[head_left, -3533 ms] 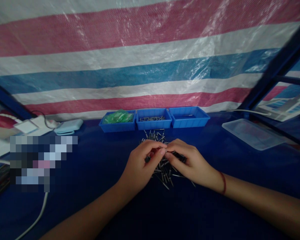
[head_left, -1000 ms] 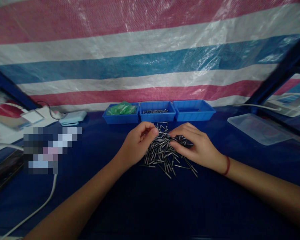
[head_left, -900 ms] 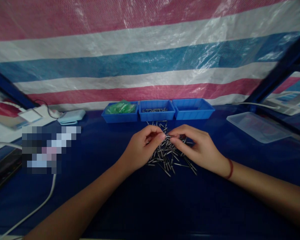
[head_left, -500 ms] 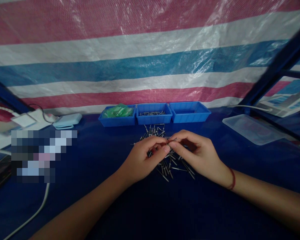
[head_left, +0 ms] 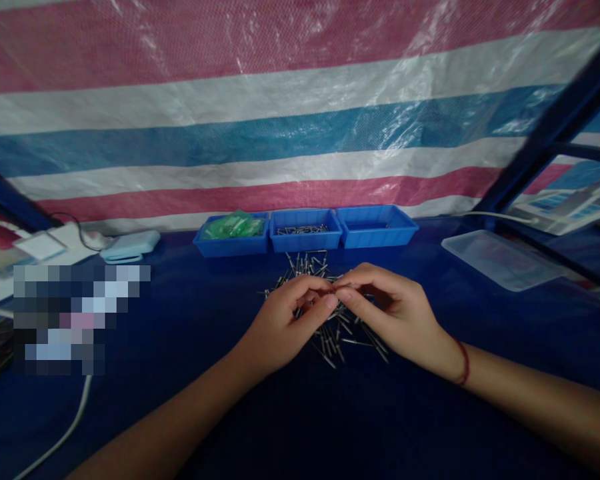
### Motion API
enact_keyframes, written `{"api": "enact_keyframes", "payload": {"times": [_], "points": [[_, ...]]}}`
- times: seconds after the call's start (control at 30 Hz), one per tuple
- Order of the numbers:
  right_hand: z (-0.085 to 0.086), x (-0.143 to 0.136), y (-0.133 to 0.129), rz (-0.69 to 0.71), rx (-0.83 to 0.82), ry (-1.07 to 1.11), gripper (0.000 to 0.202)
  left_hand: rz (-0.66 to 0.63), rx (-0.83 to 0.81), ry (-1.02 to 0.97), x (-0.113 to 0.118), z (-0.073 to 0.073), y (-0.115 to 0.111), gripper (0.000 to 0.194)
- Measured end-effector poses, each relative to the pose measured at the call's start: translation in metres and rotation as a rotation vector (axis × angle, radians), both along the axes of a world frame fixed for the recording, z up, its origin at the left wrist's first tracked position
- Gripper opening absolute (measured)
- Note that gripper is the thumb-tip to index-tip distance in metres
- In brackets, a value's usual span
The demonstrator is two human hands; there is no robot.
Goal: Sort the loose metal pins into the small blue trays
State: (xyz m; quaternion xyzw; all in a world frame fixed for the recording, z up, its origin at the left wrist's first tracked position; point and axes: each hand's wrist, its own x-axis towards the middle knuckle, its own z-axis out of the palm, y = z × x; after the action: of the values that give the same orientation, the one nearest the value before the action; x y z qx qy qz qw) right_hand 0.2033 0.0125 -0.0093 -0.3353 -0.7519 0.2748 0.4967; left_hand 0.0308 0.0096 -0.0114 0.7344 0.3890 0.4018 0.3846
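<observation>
Over a loose pile of silver blind rivets (head_left: 330, 340) on the blue table, my two hands meet at the fingertips. Thumb and index finger of my left hand (head_left: 285, 323) are pinched together, with the other fingers curled behind. My right hand (head_left: 397, 310), a red cord on its wrist, pinches in the same way from the other side. Between the fingertips only a sliver of a small metal piece shows; it looks like a blind rivet, mostly covered by the fingers. The pile spreads out below and behind both hands, partly hidden by them.
Behind the pile stand three blue bins: the left bin (head_left: 230, 248) with green plastic bags, the middle bin (head_left: 305, 241) with rivets, and the right bin (head_left: 380, 235). A clear plastic lid (head_left: 503, 260) lies at right. Leftward are a light-blue object (head_left: 130, 245) and a white cable (head_left: 83, 410).
The view has shifted slightly. My hands stay together over the pile, fingertips still pinched, and the metal piece between them shows less than before.
</observation>
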Motion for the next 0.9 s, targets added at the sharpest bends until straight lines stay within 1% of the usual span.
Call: {"api": "enact_keyframes", "payload": {"times": [0.27, 0.4, 0.5, 0.63, 0.77, 0.83, 0.9], "points": [[-0.003, 0.002, 0.0, -0.023, -0.02, 0.01, 0.006, 0.069, 0.066, -0.012, -0.001, -0.002, 0.001, 0.008], [-0.004, 0.002, 0.002, -0.026, -0.017, -0.028, 0.006, 0.122, 0.118, -0.011, -0.002, -0.003, 0.001, 0.007], [-0.005, 0.002, 0.005, -0.01, -0.019, -0.075, 0.01, 0.158, 0.169, 0.002, -0.003, -0.002, 0.001, 0.007], [-0.008, 0.0, 0.005, 0.027, -0.01, -0.113, 0.011, 0.158, 0.239, 0.004, -0.003, -0.001, 0.0, 0.007], [-0.007, -0.001, 0.005, 0.065, 0.005, -0.171, 0.01, 0.165, 0.23, 0.014, -0.002, -0.001, -0.001, 0.007], [-0.003, 0.002, 0.01, 0.036, 0.044, -0.207, 0.012, 0.176, 0.187, -0.003, -0.002, -0.001, -0.002, 0.011], [0.001, 0.01, 0.022, -0.089, 0.122, -0.239, 0.014, 0.189, 0.143, -0.025, -0.002, 0.0, -0.002, 0.017]]}}
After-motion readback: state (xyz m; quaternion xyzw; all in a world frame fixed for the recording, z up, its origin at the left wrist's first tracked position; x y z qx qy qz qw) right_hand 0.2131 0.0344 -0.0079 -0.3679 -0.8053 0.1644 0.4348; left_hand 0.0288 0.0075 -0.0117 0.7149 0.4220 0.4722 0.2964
